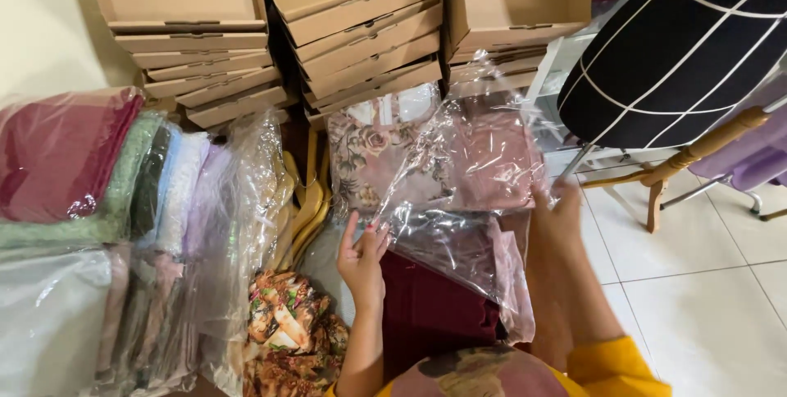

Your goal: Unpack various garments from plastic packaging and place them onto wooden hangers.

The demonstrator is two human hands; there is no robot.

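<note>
A clear plastic bag (pixel 459 175) with a dusty-pink folded cloth (pixel 492 163) inside is held up in front of me. My left hand (pixel 362 262) grips its lower left edge, fingers curled on the crinkled plastic. My right hand (pixel 557 212) holds the bag's right side, partly behind the plastic. Below the bag lies a dark maroon folded cloth (pixel 430 311). A floral pink cloth (pixel 369 155) in plastic stands just behind the bag.
Stacks of flat cardboard boxes (pixel 361 28) line the back. Bagged folded fabrics (pixel 98 200) pile up at the left, with yellow wooden hangers (pixel 305 200) and a brown patterned cloth (pixel 291 331) beside them. A black dress form (pixel 680 44) on a wooden stand stands at the right on white tiles.
</note>
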